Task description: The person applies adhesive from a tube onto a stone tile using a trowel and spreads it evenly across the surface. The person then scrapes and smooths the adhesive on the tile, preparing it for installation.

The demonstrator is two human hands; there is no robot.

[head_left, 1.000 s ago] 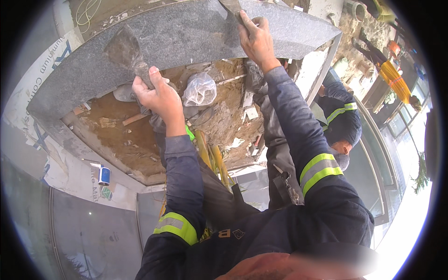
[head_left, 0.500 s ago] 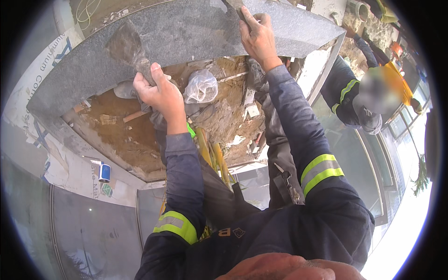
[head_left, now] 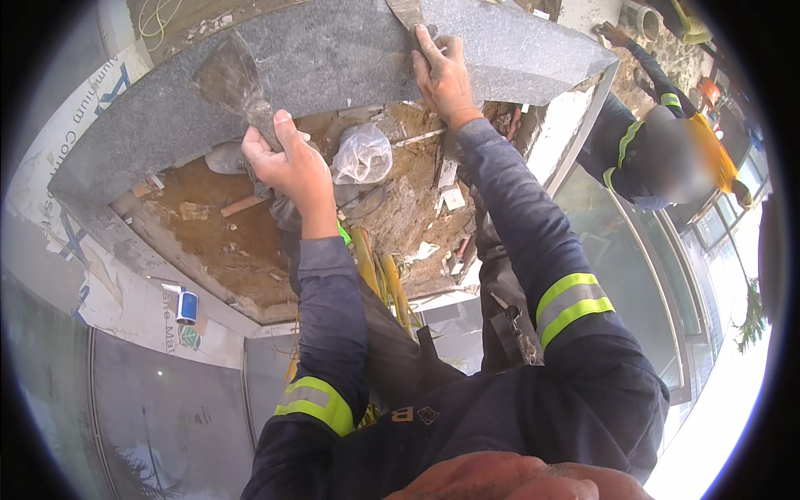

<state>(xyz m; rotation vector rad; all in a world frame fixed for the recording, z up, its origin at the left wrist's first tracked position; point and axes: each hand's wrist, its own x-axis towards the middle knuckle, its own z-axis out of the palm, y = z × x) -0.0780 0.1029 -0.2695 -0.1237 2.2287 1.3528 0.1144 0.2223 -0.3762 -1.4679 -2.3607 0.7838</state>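
Observation:
My left hand is closed around the handle of a wide putty knife, its dusty blade lying over the grey stone slab. Farther right, my right hand grips a narrower putty knife with the index finger stretched along it. That blade reaches toward the slab's far edge. Whether either blade touches the stone, I cannot tell. The slab is long, curved and speckled, with pale dust on its surface.
Below the slab is a dirt-filled hollow with rubble and a clear plastic bag. A blue-and-white roll sits left. At right a co-worker in dark clothing bends near a pipe end. Glass panels stand below.
My right hand and its putty knife have moved slightly left and nearer to me. My left hand has shifted slightly right. The co-worker's arm now reaches farther toward the pipe end.

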